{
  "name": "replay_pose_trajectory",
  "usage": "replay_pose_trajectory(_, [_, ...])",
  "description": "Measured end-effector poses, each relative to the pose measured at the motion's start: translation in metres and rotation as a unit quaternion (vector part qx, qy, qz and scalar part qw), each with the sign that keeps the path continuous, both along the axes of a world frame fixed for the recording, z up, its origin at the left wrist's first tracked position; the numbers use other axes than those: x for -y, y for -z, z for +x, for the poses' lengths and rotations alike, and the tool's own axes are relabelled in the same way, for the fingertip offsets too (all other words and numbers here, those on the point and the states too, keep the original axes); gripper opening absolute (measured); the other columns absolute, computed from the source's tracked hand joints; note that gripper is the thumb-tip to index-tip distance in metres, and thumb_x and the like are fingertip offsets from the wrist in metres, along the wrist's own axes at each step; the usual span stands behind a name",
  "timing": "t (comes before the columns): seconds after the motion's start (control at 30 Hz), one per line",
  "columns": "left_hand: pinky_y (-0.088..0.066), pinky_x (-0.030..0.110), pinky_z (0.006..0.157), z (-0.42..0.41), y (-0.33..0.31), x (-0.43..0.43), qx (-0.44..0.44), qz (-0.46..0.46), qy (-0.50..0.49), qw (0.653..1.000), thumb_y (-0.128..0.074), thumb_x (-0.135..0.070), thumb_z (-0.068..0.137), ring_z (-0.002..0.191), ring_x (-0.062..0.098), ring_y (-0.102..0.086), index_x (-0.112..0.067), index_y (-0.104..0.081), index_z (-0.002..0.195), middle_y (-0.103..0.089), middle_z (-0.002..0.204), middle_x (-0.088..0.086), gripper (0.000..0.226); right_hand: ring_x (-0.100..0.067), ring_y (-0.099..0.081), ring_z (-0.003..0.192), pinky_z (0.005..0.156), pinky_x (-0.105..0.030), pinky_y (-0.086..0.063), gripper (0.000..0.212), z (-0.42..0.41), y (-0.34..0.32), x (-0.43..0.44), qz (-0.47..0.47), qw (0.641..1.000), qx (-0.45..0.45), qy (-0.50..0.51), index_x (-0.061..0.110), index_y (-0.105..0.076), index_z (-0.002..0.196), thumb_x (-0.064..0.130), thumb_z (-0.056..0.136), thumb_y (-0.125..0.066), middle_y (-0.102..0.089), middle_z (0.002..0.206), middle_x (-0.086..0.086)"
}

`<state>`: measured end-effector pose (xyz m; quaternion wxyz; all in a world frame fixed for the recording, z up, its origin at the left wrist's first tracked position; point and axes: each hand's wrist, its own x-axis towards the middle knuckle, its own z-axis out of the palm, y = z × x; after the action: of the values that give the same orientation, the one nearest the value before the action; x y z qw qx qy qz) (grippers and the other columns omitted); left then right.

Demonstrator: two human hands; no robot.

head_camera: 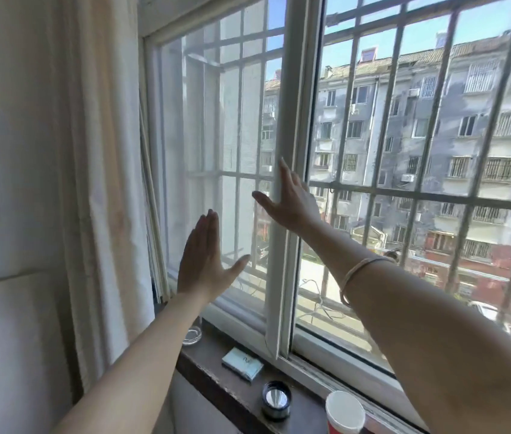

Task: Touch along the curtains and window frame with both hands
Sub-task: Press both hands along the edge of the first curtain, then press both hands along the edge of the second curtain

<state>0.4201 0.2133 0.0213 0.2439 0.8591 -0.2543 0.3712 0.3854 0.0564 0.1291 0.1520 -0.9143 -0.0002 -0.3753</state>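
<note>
1. Dark brown stone windowsill [216, 379] – runs diagonally below the window, far end at upper left, near end at lower right.
2. Clear glass ashtray [192, 335] – far left end, partly hidden by a forearm.
3. Pale blue rectangular packet [242, 364] – lies flat, mid-sill, close to the window edge.
4. Small black round container w/ shiny silver top [276, 400] – stands nearer the front edge.
5. White paper cup w/ red band [345, 413] – upright, nearest end, bottom cut off by pic edge.
</note>
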Motion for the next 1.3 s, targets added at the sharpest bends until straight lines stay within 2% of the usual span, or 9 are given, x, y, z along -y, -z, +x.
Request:
replay_pose_trajectory(0.27, [0.005,0.025,0.113,-0.038,0.018,0.047,-0.028,0.028,0.130,0.991,-0.027,-0.071,0.074,0.143,0.015,0.007,-0.012,0.013,0.143,0.010,0.155,0.006,0.099,-0.039,-0.029,0.135,0.103,-0.051,-0.036,0.087,-0.078,0.016,0.048,0.002,0.991,-0.025,0.130,0.020,0.003,0.147,0.053,0.086,-0.048,-0.022,0.153,-0.012])
replay_pose_trajectory(0.4, [0.004,0.027,0.113,-0.063,0.020,0.088,-0.045,0.018,0.185,0.981,-0.003,-0.089,0.060,0.143,0.017,0.003,-0.011,0.010,0.143,0.008,0.155,0.006,0.115,-0.039,-0.029,0.135,0.104,-0.052,-0.037,0.087,-0.127,0.024,0.074,-0.013,0.979,-0.042,0.197,0.020,0.005,0.147,0.055,0.086,-0.046,-0.019,0.154,-0.012])
replay_pose_trajectory(0.53, [0.006,0.026,0.112,-0.100,0.018,0.139,-0.027,0.027,0.275,0.961,-0.020,-0.081,0.067,0.142,0.016,0.006,-0.012,0.009,0.143,0.017,0.147,-0.003,0.107,-0.039,-0.029,0.134,0.106,-0.049,-0.033,0.088,-0.178,0.018,0.104,-0.017,0.964,-0.041,0.261,0.021,0.006,0.147,0.053,0.086,-0.048,-0.020,0.153,-0.013])
replay_pose_trajectory(0.67, [0.002,0.028,0.113,-0.143,0.013,0.188,-0.030,0.021,0.342,0.939,-0.005,-0.092,0.055,0.139,0.011,0.007,-0.009,0.003,0.144,0.009,0.151,0.000,0.122,-0.038,-0.031,0.133,0.104,-0.048,-0.035,0.087,-0.234,0.009,0.135,-0.031,0.948,-0.032,0.314,0.020,0.006,0.147,0.052,0.086,-0.048,-0.020,0.154,-0.012])
replay_pose_trajectory(0.8, [-0.003,0.038,0.117,-0.185,0.009,0.228,-0.037,0.016,0.394,0.918,-0.005,-0.093,0.054,0.140,0.014,0.006,-0.010,0.004,0.144,0.006,0.154,0.003,0.122,-0.038,-0.029,0.134,0.105,-0.050,-0.032,0.086,-0.287,0.005,0.166,-0.045,0.928,-0.026,0.368,0.019,0.004,0.147,0.054,0.087,-0.046,-0.021,0.153,-0.012])
replay_pose_trajectory(0.93, [-0.001,0.032,0.113,-0.220,0.008,0.256,-0.030,0.008,0.448,0.893,-0.007,-0.092,0.056,0.139,0.013,0.002,-0.009,-0.001,0.144,0.000,0.154,0.006,0.122,-0.034,-0.023,0.138,0.110,-0.049,-0.024,0.087,-0.324,0.004,0.186,-0.045,0.912,-0.028,0.406,0.020,0.005,0.148,0.055,0.086,-0.047,-0.018,0.155,-0.009])
replay_pose_trajectory(1.13, [-0.005,0.033,0.114,-0.245,0.005,0.297,-0.029,-0.002,0.522,0.852,-0.016,-0.089,0.059,0.143,0.019,-0.003,-0.008,-0.005,0.144,-0.001,0.153,0.004,0.118,-0.029,-0.024,0.137,0.106,-0.047,-0.031,0.087,-0.360,-0.001,0.197,-0.061,0.881,-0.030,0.468,0.022,0.004,0.147,0.052,0.085,-0.049,-0.020,0.153,-0.007])
replay_pose_trajectory(1.3, [-0.006,0.034,0.114,-0.252,0.003,0.325,-0.034,-0.011,0.587,0.809,-0.009,-0.093,0.056,0.141,0.016,-0.004,-0.008,-0.008,0.144,-0.009,0.155,0.009,0.123,-0.028,-0.021,0.139,0.108,-0.045,-0.031,0.086,-0.375,-0.003,0.196,-0.066,0.837,-0.040,0.542,0.023,0.004,0.147,0.052,0.086,-0.048,-0.020,0.153,-0.006])
